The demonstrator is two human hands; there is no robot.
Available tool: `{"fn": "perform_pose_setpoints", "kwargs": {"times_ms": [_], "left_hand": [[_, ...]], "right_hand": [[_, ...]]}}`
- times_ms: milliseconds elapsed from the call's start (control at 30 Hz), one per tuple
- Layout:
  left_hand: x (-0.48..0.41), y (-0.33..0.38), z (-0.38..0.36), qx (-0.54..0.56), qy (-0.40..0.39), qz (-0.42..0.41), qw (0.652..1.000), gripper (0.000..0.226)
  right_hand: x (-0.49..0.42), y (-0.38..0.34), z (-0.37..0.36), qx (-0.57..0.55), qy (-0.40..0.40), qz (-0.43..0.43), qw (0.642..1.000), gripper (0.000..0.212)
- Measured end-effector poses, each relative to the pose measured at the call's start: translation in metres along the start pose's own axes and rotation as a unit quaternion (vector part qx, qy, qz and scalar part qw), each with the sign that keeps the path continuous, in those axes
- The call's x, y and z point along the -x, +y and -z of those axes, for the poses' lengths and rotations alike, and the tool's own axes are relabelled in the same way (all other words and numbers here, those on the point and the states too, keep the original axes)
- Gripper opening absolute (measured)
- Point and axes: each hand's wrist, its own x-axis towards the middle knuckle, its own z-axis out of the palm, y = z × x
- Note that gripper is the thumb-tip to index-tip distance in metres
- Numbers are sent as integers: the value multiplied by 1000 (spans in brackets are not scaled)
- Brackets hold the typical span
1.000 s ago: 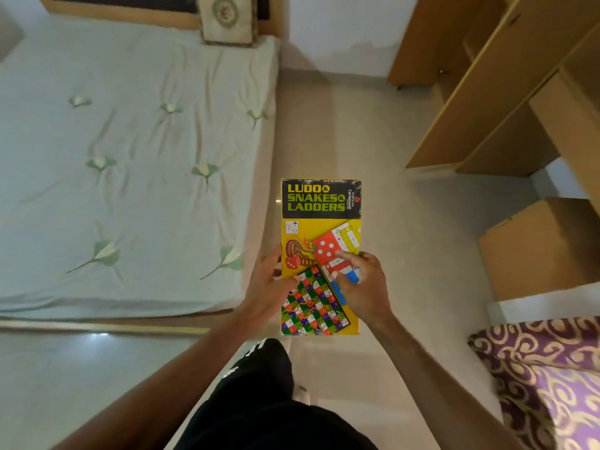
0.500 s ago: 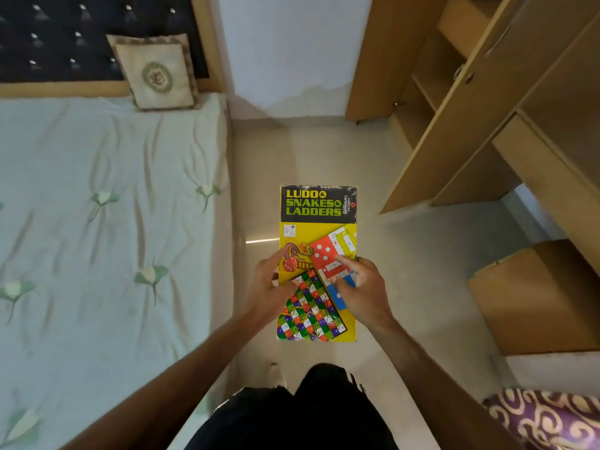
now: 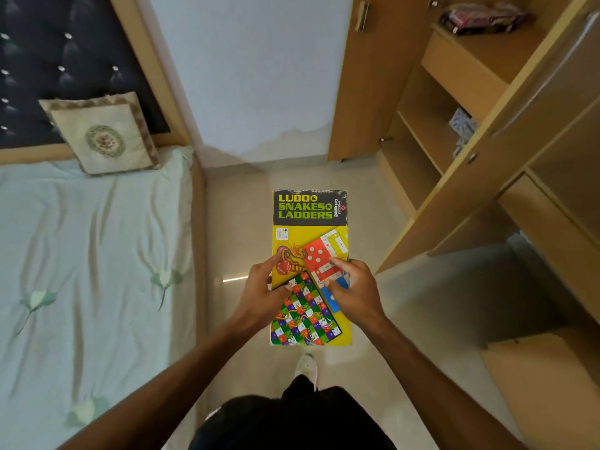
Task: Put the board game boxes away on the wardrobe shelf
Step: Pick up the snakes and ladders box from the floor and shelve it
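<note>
I hold a yellow Ludo and Snakes & Ladders box (image 3: 310, 222) flat in front of me, over the floor. My left hand (image 3: 264, 290) grips its left edge and my right hand (image 3: 354, 292) grips its right edge, thumbs on the lid. The open wooden wardrobe (image 3: 454, 131) stands ahead on the right, apart from the box. On its upper shelf lies a dark game box (image 3: 483, 17). A lower shelf (image 3: 425, 138) holds a small white patterned item (image 3: 462, 125).
A bed (image 3: 91, 254) with a pale green sheet and a cushion (image 3: 104, 138) fills the left. The open wardrobe door (image 3: 506, 141) juts out on the right. A low wooden block (image 3: 548, 384) stands at the right front. Tiled floor runs between bed and wardrobe.
My view has tilted up and swung toward the wardrobe, so its shelves and the headboard now show. Both hands keep the same hold on the box.
</note>
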Motion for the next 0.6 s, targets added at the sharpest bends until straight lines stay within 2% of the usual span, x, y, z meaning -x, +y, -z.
{"fn": "perform_pose_setpoints", "kwargs": {"times_ms": [133,300,500,600], "left_hand": [[-91,34,-8,0,4,-7,1000,50],[-211,64,-20,1,4,8,1000,52],[-372,105,-33,-17,-49,-7,999,52],[-463,140,-46,-34,-88,-26,995,52]], "right_hand": [[-99,-13,22,3,-5,-4,1000,46],[-219,-22,37,6,7,-4,1000,45],[-368,-28,54,-3,43,-33,998,44],[-441,-31,73,-14,92,-51,994,44]]}}
